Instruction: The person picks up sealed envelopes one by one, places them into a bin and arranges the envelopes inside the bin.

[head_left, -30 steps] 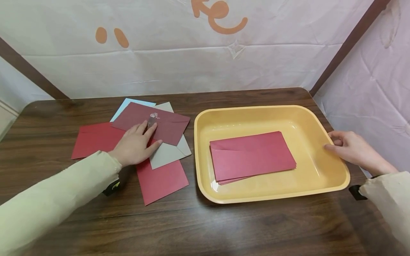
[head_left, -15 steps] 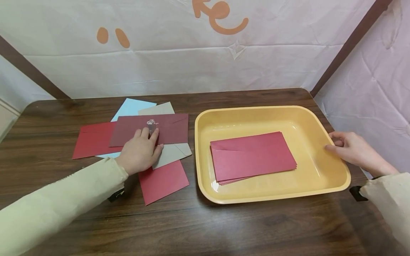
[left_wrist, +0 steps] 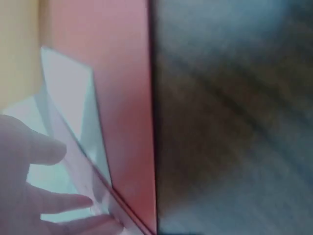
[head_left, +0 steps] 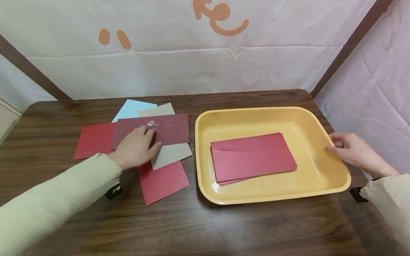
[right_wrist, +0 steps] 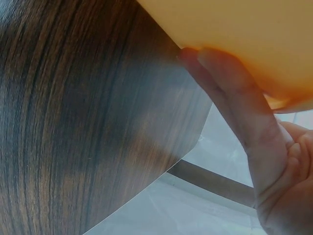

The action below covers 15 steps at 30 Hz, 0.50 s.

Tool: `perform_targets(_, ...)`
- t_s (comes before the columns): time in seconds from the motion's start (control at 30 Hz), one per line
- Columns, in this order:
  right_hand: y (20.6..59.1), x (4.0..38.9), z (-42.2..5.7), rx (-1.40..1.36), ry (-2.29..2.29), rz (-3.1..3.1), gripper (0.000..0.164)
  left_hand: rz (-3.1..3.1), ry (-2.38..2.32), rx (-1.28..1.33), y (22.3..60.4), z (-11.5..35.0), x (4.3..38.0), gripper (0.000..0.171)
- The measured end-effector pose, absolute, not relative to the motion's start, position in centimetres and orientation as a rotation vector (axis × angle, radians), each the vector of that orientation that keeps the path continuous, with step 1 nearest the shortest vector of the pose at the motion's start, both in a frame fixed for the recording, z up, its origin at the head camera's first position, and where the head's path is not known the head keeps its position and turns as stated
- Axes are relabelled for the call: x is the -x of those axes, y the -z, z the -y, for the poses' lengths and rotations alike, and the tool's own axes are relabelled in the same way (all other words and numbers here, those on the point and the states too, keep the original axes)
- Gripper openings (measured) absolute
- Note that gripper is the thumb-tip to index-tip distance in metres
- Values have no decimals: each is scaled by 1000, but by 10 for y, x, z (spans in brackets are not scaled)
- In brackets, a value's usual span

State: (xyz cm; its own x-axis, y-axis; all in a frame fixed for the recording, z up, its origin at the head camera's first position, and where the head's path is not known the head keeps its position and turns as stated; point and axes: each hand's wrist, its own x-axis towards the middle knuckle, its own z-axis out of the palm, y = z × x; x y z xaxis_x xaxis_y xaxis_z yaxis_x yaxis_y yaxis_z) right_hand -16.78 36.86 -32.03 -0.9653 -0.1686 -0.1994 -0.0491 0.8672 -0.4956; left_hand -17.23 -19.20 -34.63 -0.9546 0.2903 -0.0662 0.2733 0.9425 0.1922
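Observation:
My left hand (head_left: pixel 136 147) lies with fingers extended over a dark maroon envelope (head_left: pixel 173 128) that has a small white flower print. Beneath it spread a light blue envelope (head_left: pixel 132 108), a grey-white envelope (head_left: pixel 171 155), a red envelope (head_left: pixel 96 140) at left and another red envelope (head_left: pixel 164 184) nearer me. In the left wrist view the fingers (left_wrist: pixel 58 201) are spread over the paper. My right hand (head_left: pixel 355 152) grips the right rim of a yellow tray (head_left: pixel 309 149), thumb inside. The right wrist view shows its fingers (right_wrist: pixel 237 93) against the tray's outer wall.
A neat stack of red envelopes (head_left: pixel 253 156) lies in the tray. The wood-grain table (head_left: pixel 205 231) ends at a pale fabric wall (head_left: pixel 179 71) behind, and its right edge runs close beside the tray and the right hand.
The maroon envelope has turned under my left hand from a slant to nearly level, showing more of the blue envelope behind. My right hand and the tray have stayed in place.

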Motion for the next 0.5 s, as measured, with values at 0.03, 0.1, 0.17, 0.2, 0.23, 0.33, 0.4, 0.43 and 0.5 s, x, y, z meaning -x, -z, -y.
perform_targets(0.03,320,168,-368,167,734,-2804,39,-3000,-307,-415,345,195,174,50)
perform_targets(0.1,320,168,-368,167,733,-2803,38,-3004,-371,-350,342,201,178,49)
perform_targets(0.17,320,168,-367,171,730,-2806,38,-3006,-442,-244,339,207,180,51)
perform_targets(0.2,320,168,-367,172,732,-2806,37,-3004,-480,-183,338,211,182,55)
perform_targets(0.23,320,168,-367,174,731,-2808,37,-2994,-516,-118,336,214,183,60)
perform_targets(0.33,320,169,-368,177,737,-2809,37,-2940,-589,78,332,224,186,83)
perform_targets(0.4,320,169,-368,174,740,-2808,37,-2901,-590,179,330,230,188,97)
perform_targets(0.43,320,169,-368,172,738,-2807,37,-2886,-576,222,330,232,188,102)
perform_targets(0.5,320,169,-368,171,734,-2807,38,-2865,-540,280,331,237,190,111)
